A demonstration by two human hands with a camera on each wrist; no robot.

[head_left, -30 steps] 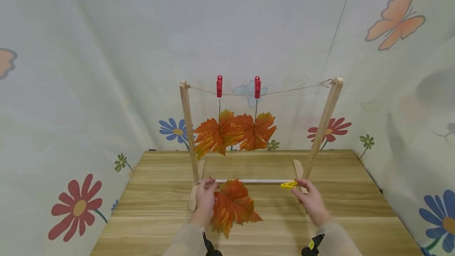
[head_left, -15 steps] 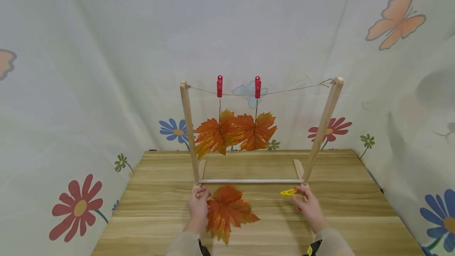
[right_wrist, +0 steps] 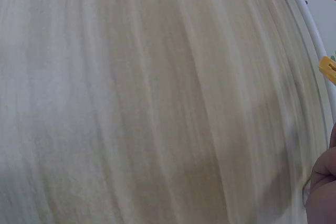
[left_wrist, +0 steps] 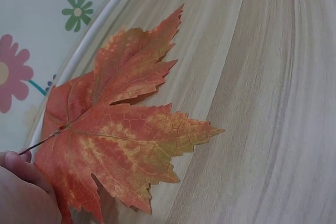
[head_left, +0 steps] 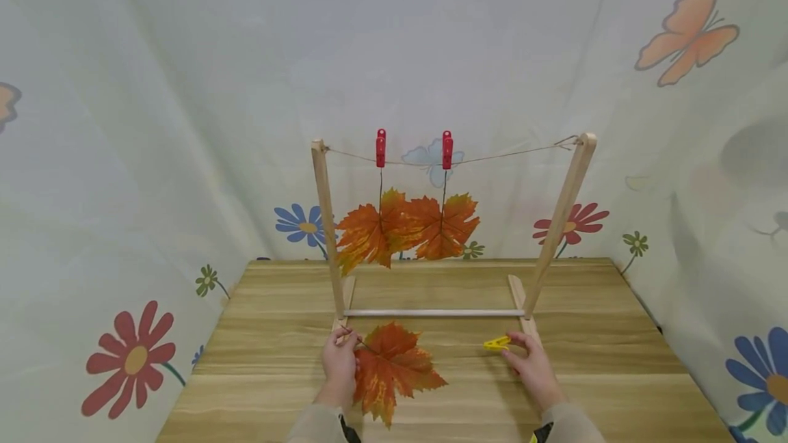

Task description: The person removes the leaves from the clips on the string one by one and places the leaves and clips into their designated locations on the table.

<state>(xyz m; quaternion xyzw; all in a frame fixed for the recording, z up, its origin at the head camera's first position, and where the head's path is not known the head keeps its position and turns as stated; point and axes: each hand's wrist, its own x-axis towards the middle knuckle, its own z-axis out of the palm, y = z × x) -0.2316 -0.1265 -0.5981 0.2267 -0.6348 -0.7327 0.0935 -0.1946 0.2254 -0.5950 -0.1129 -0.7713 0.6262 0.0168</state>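
An orange-red leaf (head_left: 397,369) hangs from its thin stem, which the left hand (head_left: 340,366) pinches in front of the frame's left foot. The left wrist view shows the leaf (left_wrist: 121,135) spread beside the left hand's fingertips (left_wrist: 25,165). Between thumb and fingers the right hand (head_left: 534,368) pinches a yellow clothespin (head_left: 496,343), whose end (right_wrist: 328,67) shows at the right wrist view's edge. Two similar leaves (head_left: 371,231) (head_left: 442,226) hang by their stems from red clothespins (head_left: 381,149) (head_left: 447,150) on a string (head_left: 505,155).
The string spans two wooden posts (head_left: 327,231) (head_left: 559,224) with a white bar (head_left: 431,313) low between them. The frame stands on a wood-grain table (head_left: 295,286). Behind and beside it hangs a pale cloth (head_left: 492,33) printed with flowers and butterflies.
Both hands have moved down from the white bar toward the table's front, the leaf and the yellow clothespin coming with them. The hanging leaves look the same.
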